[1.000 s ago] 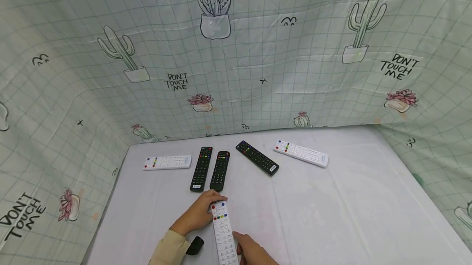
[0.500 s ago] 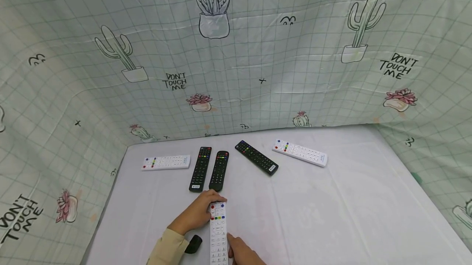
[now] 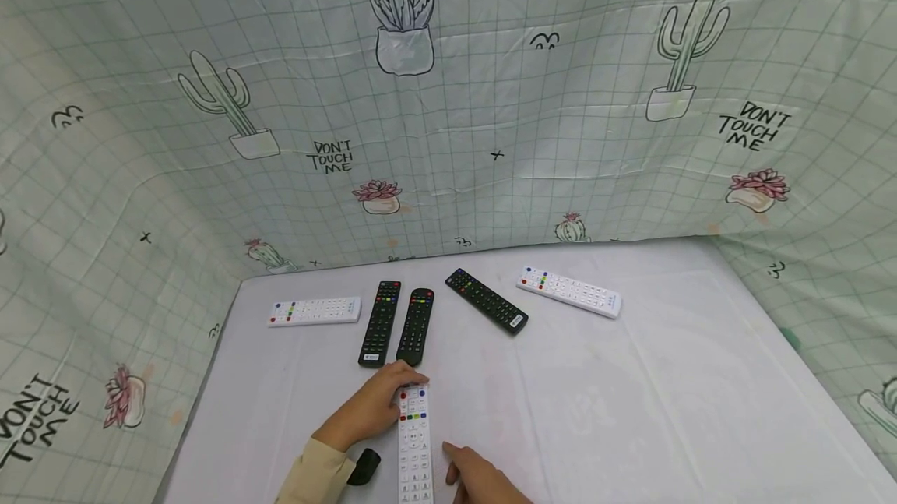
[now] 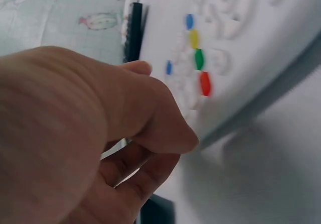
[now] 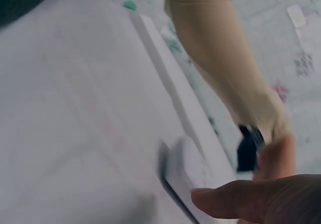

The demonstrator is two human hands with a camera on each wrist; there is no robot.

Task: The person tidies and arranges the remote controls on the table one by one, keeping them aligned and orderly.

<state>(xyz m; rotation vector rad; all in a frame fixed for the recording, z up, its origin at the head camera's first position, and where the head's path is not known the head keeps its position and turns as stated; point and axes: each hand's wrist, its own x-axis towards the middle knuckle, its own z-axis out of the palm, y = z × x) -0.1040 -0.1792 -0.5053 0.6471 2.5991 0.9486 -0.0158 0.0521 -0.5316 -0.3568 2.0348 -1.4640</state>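
You were at a screened-off, flat white tabletop (image 3: 631, 410), set up like a makeshift booth. Rippled, pale grey-green, grid-printed sheeting (image 3: 448, 114) rose behind it and along your left and right. It carried outlined potted cacti (image 3: 677, 72), pink potted succulents (image 3: 758, 186) and black DON'T TOUCH ME lettering (image 3: 753, 128). You had three long white plastic remote controls (image 3: 415, 445) and three long black plastic remote controls (image 3: 487, 301) on top. Sheeting hid the surroundings; home, office or lab couldn't be told.

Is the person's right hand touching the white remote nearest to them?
Apart. The head view shows a narrow strip of white table between the right hand's fingers and the remote's edge.
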